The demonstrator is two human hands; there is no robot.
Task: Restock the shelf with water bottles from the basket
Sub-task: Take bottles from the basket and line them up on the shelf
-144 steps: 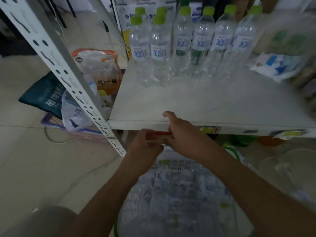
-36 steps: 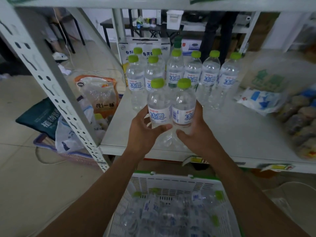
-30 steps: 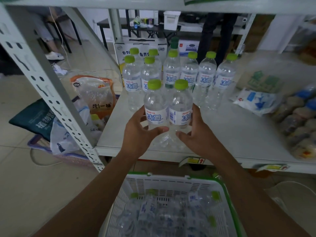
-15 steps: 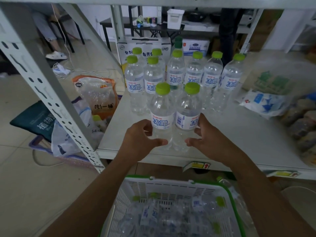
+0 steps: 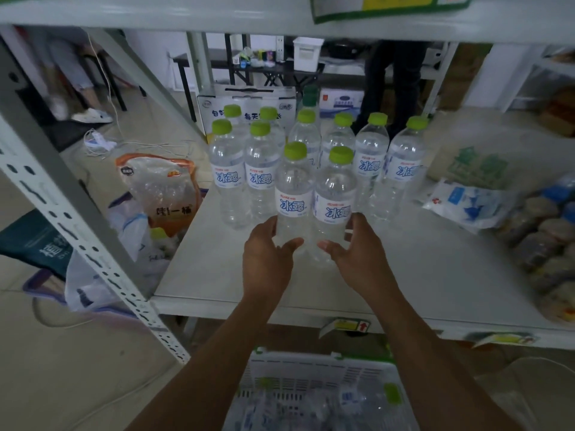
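- On the shelf [image 5: 420, 275], two upright bottles [image 5: 294, 197] stand touching.
- Left hand [image 5: 267, 259] loosely cups one base.
- Right hand [image 5: 357, 253] likewise, fingers spread, gripping nothing firmly.

To your left, an orange-edged clear bag [image 5: 158, 181] stands on the floor beside a dark teal bag [image 5: 29, 241]. A white packet [image 5: 466, 202] lies at your right (print blurred), a printed carton [image 5: 245, 102] behind.
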